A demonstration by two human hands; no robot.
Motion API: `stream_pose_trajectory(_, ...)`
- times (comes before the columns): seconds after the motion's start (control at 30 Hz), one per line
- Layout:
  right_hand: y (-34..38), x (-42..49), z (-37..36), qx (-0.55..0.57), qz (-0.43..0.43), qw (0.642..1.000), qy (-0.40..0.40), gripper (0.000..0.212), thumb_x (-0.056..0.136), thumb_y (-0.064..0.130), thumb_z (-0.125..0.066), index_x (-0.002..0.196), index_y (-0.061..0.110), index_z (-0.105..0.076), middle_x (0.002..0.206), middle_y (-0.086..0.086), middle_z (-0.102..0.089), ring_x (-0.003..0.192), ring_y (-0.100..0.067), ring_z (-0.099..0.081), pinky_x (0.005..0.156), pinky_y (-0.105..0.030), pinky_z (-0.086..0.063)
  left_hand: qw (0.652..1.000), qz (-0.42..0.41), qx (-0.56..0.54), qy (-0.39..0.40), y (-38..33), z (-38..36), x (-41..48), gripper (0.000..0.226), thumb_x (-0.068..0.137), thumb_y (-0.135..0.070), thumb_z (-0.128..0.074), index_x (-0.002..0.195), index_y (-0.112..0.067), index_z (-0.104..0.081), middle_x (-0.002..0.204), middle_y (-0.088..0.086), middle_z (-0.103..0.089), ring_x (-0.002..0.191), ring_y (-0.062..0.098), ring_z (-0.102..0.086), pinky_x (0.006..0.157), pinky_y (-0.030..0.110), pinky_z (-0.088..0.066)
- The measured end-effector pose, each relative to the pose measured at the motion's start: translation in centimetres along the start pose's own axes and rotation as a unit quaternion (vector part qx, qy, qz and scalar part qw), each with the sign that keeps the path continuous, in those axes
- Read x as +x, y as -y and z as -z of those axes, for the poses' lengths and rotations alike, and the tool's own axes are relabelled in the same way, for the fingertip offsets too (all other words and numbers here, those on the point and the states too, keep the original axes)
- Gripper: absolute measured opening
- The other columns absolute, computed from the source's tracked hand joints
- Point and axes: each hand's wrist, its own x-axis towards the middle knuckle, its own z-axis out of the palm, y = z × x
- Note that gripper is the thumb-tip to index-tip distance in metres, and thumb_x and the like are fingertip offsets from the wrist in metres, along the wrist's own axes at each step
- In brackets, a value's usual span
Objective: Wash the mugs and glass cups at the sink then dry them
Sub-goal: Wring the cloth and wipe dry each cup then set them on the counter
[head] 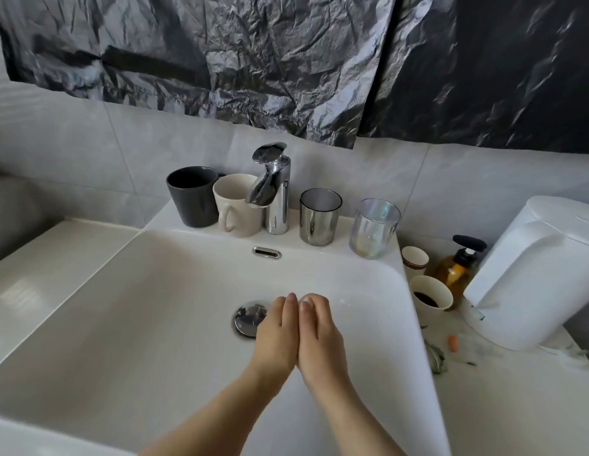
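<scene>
Head view, single frame. Left hand (276, 329) and right hand (323, 330) are pressed palm to palm with straight fingers, holding nothing, low over the sink (122, 307) just right of the drain stopper (249, 319). All four task vessels stand upright on the back ledge, untouched. The dark mug (191, 197) and cream mug (236, 207) are left of the tap (274, 192) and touching or nearly so. The mirrored glass cup (320, 217) and clear iridescent glass cup (375, 229) are right of it, standing apart. No stream shows at the spout. Handling estimate: the mugs look thick ceramic, so heavy, stiff and chip-prone against the hard basin. The cream one offers its handle toward the camera, the best purchase. The dark one's handle seems to face back, so wrap the body. The glasses have no handle and look thin-walled, light and fragile, and will be slick once wet or soapy. I would take each round the middle of the wall, not pinch the rim. The ledge is narrow and the glazed basin slopes, so a dropped cup would slide toward the drain. Surroundings: grey wall tile and crinkled black plastic sheet (220, 60) above. The right-hand counter (516, 396) carries two paper cups (431, 296), one holding dark liquid, an amber pump bottle (459, 269), a white rounded unit (533, 274) and small litter. No drying cloth is visible.
</scene>
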Motion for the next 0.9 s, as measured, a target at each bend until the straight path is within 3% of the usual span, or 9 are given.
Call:
stream_pose_trajectory(0.1, -0.1, 0.2, 0.0, 0.038, -0.021, 0.999, -0.012, 0.021, 0.096, 0.039, -0.04, 0.079, 0.029, -0.046, 0.076, 0.006, -0.064, 0.079, -0.023, -0.063, 0.071, -0.046, -0.055, 0.999, 0.034, -0.022, 0.027, 0.6, 0.0, 0.4, 0.039, 0.102, -0.03, -0.037, 0.081, -0.014, -0.065, 0.077, 0.0, -0.07, 0.08, 0.016, -0.065, 0.077, 0.034, -0.051)
stream_pose_trajectory(0.3, -0.1, 0.4, -0.7, 0.067, -0.09, 0.994, -0.012, 0.03, 0.087, 0.035, -0.039, 0.062, 0.02, -0.044, 0.069, -0.001, -0.057, 0.069, -0.025, -0.056, 0.065, -0.04, -0.052, 0.994, 0.1, -0.031, 0.03, 1.1, 0.3, 0.7, 0.04, 0.095, -0.013, -0.042, 0.056, -0.015, -0.053, 0.056, -0.001, -0.056, 0.065, 0.02, -0.053, 0.062, 0.031, -0.041)
stream_pose_trajectory(0.43, 0.0, 0.5, -0.6, 0.09, -0.135, 0.986, -0.032, 0.034, 0.089, 0.013, -0.038, 0.056, 0.015, -0.04, 0.061, -0.003, -0.049, 0.059, -0.022, -0.045, 0.055, -0.027, -0.037, 0.995, 0.095, 0.003, 0.026, 1.0, 0.2, 0.8, 0.04, 0.09, -0.005, -0.04, 0.052, -0.014, -0.043, 0.047, -0.006, -0.044, 0.057, 0.018, -0.042, 0.055, 0.026, -0.034)
stream_pose_trajectory(0.53, -0.1, 0.8, -0.4, 0.106, -0.149, 0.982, -0.04, 0.034, 0.087, 0.014, -0.04, 0.054, 0.015, -0.044, 0.06, -0.001, -0.051, 0.058, -0.02, -0.047, 0.054, -0.024, -0.037, 0.998, 0.047, 0.029, 0.027, 1.1, 0.0, 0.7, 0.039, 0.096, -0.013, -0.042, 0.057, -0.015, -0.05, 0.057, -0.003, -0.053, 0.063, 0.019, -0.05, 0.062, 0.033, -0.042)
stream_pose_trajectory(0.63, -0.7, 1.0, 0.1, 0.121, -0.117, 0.984, -0.062, 0.031, 0.09, 0.025, -0.043, 0.06, 0.017, -0.046, 0.064, 0.0, -0.056, 0.064, -0.021, -0.053, 0.055, -0.028, -0.049, 0.996, 0.049, 0.022, 0.071, 1.5, -0.1, 0.7, 0.029, 0.099, -0.031, -0.044, 0.083, -0.011, -0.057, 0.082, 0.004, -0.063, 0.078, 0.018, -0.06, 0.075, 0.038, -0.05)
stream_pose_trajectory(0.73, -1.4, 1.0, 0.4, 0.105, -0.052, 0.991, -0.07, 0.018, 0.097, 0.027, -0.044, 0.08, 0.029, -0.049, 0.084, 0.007, -0.061, 0.084, -0.017, -0.059, 0.08, -0.037, -0.051, 0.979, 0.152, -0.01, 0.139, 1.0, 0.3, 0.8, 0.035, 0.098, -0.05, -0.039, 0.105, -0.022, -0.059, 0.095, -0.001, -0.067, 0.083, 0.013, -0.065, 0.066, 0.03, -0.053)
stream_pose_trajectory(0.8, -1.4, 0.9, 0.2, 0.053, 0.019, 0.998, -0.041, 0.013, 0.097, 0.025, -0.045, 0.097, 0.037, -0.048, 0.103, 0.012, -0.058, 0.099, -0.007, -0.057, 0.089, -0.028, -0.048, 0.959, 0.227, -0.041, 0.166, 1.0, 0.7, 1.1, 0.049, 0.094, -0.061, -0.036, 0.106, -0.025, -0.066, 0.099, 0.002, -0.072, 0.089, 0.018, -0.069, 0.073, 0.034, -0.057)
stream_pose_trajectory(0.87, -1.2, 0.7, 0.0, 0.018, 0.078, 0.997, -0.006, 0.028, 0.097, 0.02, -0.046, 0.105, 0.046, -0.044, 0.108, 0.024, -0.048, 0.102, 0.012, -0.048, 0.087, -0.006, -0.039, 0.944, 0.272, -0.099, 0.157, 1.0, 1.3, 1.6, 0.055, 0.091, -0.065, -0.04, 0.1, -0.02, -0.071, 0.098, 0.006, -0.074, 0.096, 0.022, -0.069, 0.084, 0.038, -0.056)
stream_pose_trajectory(0.9, -1.2, 0.6, 0.0, -0.001, 0.105, 0.994, 0.006, 0.032, 0.096, 0.018, -0.047, 0.105, 0.048, -0.044, 0.108, 0.027, -0.043, 0.102, 0.016, -0.044, 0.084, -0.002, -0.034, 0.944, 0.272, -0.118, 0.146, 1.0, 1.4, 1.9, 0.052, 0.091, -0.061, -0.042, 0.096, -0.018, -0.071, 0.093, 0.006, -0.074, 0.093, 0.022, -0.069, 0.08, 0.036, -0.055)
